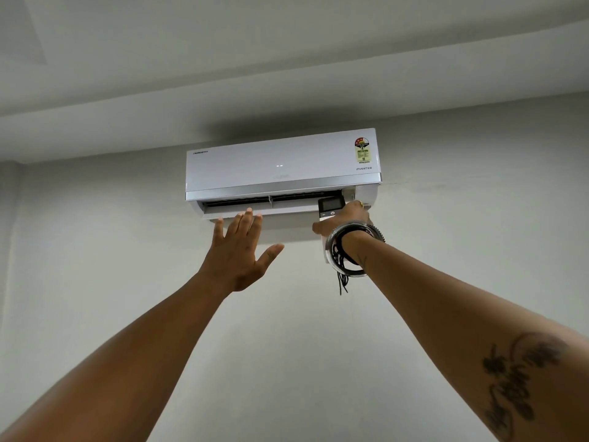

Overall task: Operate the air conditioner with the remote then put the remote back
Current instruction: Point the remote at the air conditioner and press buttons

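A white wall-mounted air conditioner (280, 164) hangs high on the wall, its lower louvre open and two small lights lit on its front. My right hand (345, 220) is raised below its right end, shut on a white remote (330, 208) with a dark screen facing me. Several bangles and black threads circle that wrist. My left hand (239, 247) is raised with fingers spread, palm toward the unit, fingertips just under the left part of the louvre. I cannot tell whether they touch it.
A plain pale wall (287, 346) surrounds the unit. A stepped white ceiling (223, 59) runs close above it. A thin line or crack (446, 183) extends right from the unit along the wall.
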Available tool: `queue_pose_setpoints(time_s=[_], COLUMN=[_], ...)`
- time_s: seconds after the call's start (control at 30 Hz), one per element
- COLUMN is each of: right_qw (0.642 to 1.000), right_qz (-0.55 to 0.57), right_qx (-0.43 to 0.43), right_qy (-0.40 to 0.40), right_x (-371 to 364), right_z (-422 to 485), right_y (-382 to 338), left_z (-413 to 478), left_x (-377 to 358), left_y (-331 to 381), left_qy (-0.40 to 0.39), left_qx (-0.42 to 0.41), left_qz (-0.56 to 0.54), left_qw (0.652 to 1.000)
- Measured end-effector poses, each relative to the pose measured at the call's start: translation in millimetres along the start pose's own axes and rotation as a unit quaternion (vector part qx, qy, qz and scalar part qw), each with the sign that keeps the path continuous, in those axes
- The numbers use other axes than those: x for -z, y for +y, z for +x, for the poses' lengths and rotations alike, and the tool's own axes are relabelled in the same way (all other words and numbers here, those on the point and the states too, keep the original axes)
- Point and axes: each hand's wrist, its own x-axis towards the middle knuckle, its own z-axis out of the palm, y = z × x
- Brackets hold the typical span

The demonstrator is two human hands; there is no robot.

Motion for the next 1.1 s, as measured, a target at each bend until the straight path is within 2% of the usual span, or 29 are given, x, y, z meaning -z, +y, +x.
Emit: queue_pose_setpoints(time_s=[0.3, 0.6, 0.73, 0.87, 1.0, 1.1], right_qw=[0.982, 0.976, 0.977, 0.968, 0.945, 0.915], right_qz=[-0.167, -0.217, -0.214, -0.236, -0.263, -0.297], right_qx=[0.045, 0.009, -0.012, -0.087, -0.191, -0.263], right_qy=[0.078, 0.034, 0.020, -0.010, -0.041, -0.073], right_x=[-2, -14, -35, -59, -80, -90], right_z=[-2, -27, -67, -121, -193, -265], right_y=[15, 64, 133, 218, 327, 405], left_z=[-10, -57, -120, -208, -320, -406], left_x=[-9, -44, -82, -128, -178, -201], left_y=[2, 20, 33, 60, 92, 118], left_qy=[-0.013, -0.055, -0.089, -0.146, -0.211, -0.291], left_qx=[0.004, 0.032, 0.013, 0.005, -0.037, -0.049], left_qz=[-0.005, -0.040, -0.045, -0.076, -0.102, -0.121], left_qw=[1.000, 0.997, 0.995, 0.986, 0.971, 0.948])
